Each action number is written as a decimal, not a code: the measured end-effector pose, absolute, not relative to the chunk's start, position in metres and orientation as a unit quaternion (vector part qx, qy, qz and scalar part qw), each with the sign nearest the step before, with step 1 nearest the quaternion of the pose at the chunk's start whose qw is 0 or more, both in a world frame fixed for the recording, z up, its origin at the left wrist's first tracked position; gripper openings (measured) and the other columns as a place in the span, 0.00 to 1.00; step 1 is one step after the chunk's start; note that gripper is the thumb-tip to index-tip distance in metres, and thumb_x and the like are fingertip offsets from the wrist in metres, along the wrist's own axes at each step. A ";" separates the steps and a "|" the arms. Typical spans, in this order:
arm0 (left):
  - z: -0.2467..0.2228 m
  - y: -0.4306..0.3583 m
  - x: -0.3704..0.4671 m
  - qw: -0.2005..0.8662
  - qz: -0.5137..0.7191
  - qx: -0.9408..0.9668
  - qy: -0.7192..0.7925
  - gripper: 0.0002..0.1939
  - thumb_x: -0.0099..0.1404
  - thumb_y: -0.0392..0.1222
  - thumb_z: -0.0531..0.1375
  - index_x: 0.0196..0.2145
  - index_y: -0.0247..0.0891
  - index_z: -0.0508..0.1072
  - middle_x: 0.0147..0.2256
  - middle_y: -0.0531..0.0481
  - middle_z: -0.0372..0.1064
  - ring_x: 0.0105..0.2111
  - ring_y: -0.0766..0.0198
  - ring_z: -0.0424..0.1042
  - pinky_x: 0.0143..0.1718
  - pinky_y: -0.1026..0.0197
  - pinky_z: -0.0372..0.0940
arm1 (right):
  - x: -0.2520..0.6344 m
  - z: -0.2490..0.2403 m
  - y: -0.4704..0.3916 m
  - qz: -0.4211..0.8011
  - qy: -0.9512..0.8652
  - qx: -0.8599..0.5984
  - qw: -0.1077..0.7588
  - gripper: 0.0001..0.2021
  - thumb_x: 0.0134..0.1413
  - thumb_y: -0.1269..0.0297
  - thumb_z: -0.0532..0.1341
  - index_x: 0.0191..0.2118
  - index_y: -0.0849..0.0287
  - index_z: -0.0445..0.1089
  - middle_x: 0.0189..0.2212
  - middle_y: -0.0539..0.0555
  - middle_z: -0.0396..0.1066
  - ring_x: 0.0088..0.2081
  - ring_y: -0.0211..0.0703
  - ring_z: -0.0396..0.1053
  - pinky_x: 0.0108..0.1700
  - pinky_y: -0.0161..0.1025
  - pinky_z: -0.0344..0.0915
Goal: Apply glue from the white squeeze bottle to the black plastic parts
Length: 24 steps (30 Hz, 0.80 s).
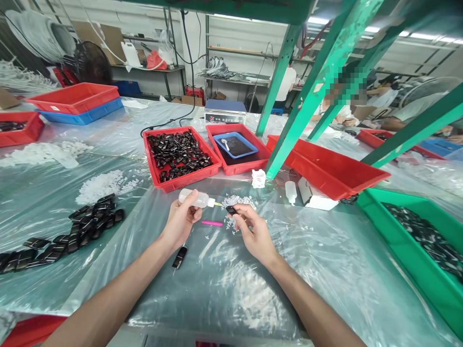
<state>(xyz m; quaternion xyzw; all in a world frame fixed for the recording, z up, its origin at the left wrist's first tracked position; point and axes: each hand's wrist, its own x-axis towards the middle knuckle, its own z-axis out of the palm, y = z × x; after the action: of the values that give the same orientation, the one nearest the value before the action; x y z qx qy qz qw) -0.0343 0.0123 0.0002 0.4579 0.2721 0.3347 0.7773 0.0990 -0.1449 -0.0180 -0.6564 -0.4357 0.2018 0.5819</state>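
Note:
My left hand (pixel 183 217) is closed around a translucent squeeze bottle (pixel 197 198), which lies sideways with its thin yellowish nozzle pointing right. Between the thumb and fingers of my right hand (pixel 253 229) is a small glossy black plastic piece (pixel 231 210), close to the nozzle tip; whether they touch I cannot tell. Behind and below it is a scatter of small white plastic bits (pixel 240 200). A pink pen-like tool (pixel 211 223) lies on the plastic-covered table between my hands. Nearer me, one black piece (pixel 180 258) rests by my left forearm.
Red trays hold black pieces (pixel 181 154) and a blue tray with a white spoon (pixel 224 143). Black pieces (pixel 74 238) line up at left by a white pile (pixel 103 187). Green posts (pixel 278 149) rise ahead. A green bin (pixel 408 205) stands right. People sit beyond.

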 end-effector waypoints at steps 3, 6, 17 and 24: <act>-0.002 0.014 -0.034 0.762 0.342 0.473 0.281 0.21 0.57 0.57 0.70 0.30 0.34 0.78 0.22 0.55 0.60 0.19 0.75 0.55 0.19 0.67 0.46 | 0.099 -0.018 -0.145 0.199 -0.440 -0.658 0.578 0.12 0.68 0.55 0.57 0.49 0.54 0.71 0.39 0.56 0.77 0.27 0.40 0.69 0.29 0.37 0.66; -0.003 0.016 -0.035 0.743 0.352 0.494 0.283 0.21 0.56 0.57 0.71 0.31 0.32 0.79 0.22 0.53 0.61 0.19 0.74 0.55 0.19 0.67 0.46 | 0.099 -0.019 -0.144 0.186 -0.449 -0.665 0.567 0.12 0.69 0.55 0.56 0.49 0.55 0.71 0.38 0.55 0.77 0.27 0.40 0.68 0.28 0.36 0.65; -0.010 0.021 -0.038 0.677 0.353 0.592 0.257 0.21 0.57 0.56 0.70 0.32 0.31 0.82 0.22 0.49 0.69 0.19 0.72 0.58 0.21 0.65 0.51 | 0.101 -0.020 -0.144 0.175 -0.475 -0.663 0.552 0.13 0.69 0.58 0.55 0.49 0.56 0.73 0.36 0.54 0.75 0.27 0.39 0.68 0.28 0.36 0.64; -0.008 0.023 -0.041 0.672 0.343 0.609 0.245 0.20 0.58 0.56 0.69 0.30 0.32 0.82 0.19 0.51 0.66 0.18 0.70 0.59 0.21 0.65 0.51 | 0.100 -0.024 -0.143 0.235 -0.447 -0.631 0.589 0.13 0.69 0.56 0.57 0.49 0.55 0.73 0.35 0.53 0.74 0.27 0.38 0.68 0.31 0.36 0.67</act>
<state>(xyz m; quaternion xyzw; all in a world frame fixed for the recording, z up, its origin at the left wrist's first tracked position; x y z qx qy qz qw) -0.0414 0.0228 -0.0084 0.6087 0.2452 0.3426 0.6723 0.1003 -0.1431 -0.0236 -0.6306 -0.4472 0.2354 0.5890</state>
